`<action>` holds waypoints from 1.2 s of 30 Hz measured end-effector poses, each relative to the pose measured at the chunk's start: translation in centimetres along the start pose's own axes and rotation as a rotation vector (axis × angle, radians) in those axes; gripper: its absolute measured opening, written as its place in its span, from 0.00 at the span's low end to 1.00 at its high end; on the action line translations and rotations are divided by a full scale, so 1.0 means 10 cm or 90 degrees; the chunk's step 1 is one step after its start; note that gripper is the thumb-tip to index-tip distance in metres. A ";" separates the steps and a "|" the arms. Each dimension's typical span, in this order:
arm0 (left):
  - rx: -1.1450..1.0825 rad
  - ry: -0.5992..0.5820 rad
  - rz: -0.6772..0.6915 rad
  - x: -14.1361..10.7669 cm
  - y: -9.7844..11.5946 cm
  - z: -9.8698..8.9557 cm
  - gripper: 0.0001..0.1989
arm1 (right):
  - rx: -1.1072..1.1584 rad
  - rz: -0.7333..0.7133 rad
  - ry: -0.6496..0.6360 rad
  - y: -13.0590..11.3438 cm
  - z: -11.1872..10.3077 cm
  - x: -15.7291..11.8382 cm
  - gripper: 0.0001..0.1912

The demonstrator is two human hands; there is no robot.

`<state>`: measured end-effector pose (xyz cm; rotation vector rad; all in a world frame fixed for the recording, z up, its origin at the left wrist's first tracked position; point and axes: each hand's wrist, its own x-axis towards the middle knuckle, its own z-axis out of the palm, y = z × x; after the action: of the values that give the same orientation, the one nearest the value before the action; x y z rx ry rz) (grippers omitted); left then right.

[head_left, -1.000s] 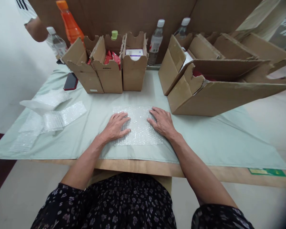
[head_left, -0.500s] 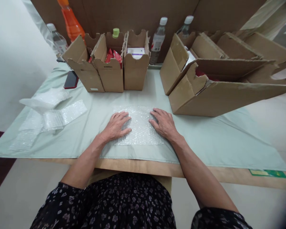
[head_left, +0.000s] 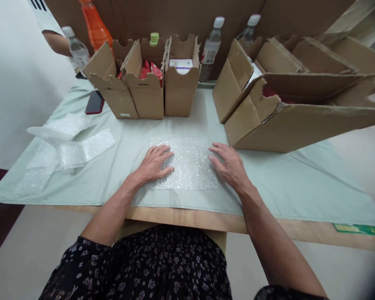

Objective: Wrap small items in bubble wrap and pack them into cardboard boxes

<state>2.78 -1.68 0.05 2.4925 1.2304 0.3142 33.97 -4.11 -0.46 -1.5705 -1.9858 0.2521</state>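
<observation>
two hands [head_left: 155,163] [head_left: 231,168], left partly covering bubble wrap [head_left: 190,164], orange bottle [head_left: 96,27] cropped

Wrap [head_left: 192,162]: one clear bubble sheet, roughly rectangular, shiny. Lay flat, unfolded, just back from the near edge of the table [head_left: 181,216], around mid-length, long side about parallel to that edge.

Your left fingers [head_left: 166,156] hide part of the clear rectangular bubble-wrap sheet [head_left: 192,162] at its nine o'clock; the tall orange plastic bottle [head_left: 97,28] at eleven is cropped above.
</observation>
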 end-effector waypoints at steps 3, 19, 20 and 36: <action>0.002 0.007 0.001 0.00 0.00 0.02 0.26 | 0.040 -0.060 0.013 -0.10 -0.13 -0.23 0.16; -0.040 -0.007 0.023 -0.17 0.20 -0.19 0.30 | -0.126 -0.305 0.002 -0.40 -0.05 -0.55 0.13; -0.054 -0.018 0.040 -0.24 0.25 -0.25 0.34 | -0.096 -0.280 0.000 -0.40 -0.08 -0.52 0.13; -0.204 0.184 -0.203 0.00 0.04 -0.22 0.17 | 0.402 0.184 -0.075 -0.08 -0.24 -0.08 0.23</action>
<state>2.33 -1.44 2.27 1.9926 1.5252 0.7424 34.68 -5.54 1.60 -1.4217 -1.5273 0.9994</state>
